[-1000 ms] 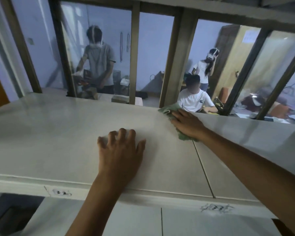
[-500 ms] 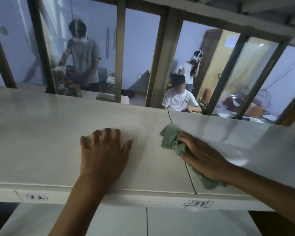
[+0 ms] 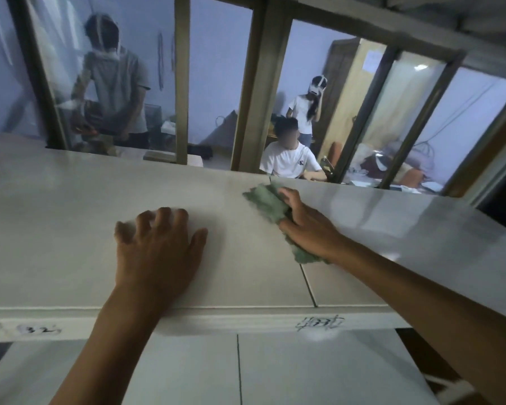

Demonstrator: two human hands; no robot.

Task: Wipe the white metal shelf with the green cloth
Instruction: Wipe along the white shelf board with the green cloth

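Shelf [image 3: 70,229], white and made of metal, fills the middle of the head view, with another level below it. The green cloth [image 3: 270,203] lies on top, near the back edge, right by the thin seam [image 3: 307,285] between two panels. The right hand [image 3: 307,226] lies on the cloth and presses it down, fingers bent over it. The left hand [image 3: 158,244] lies flat on the bare shelf, fingers spread, holding nothing. It seems to be steadying the person.

The wiping looks to be in the middle. The cloth is at the seam, so the long part on the left and the shiny part on the right may need wiping. No clear dirt marks show, so what is clean is hard to tell.
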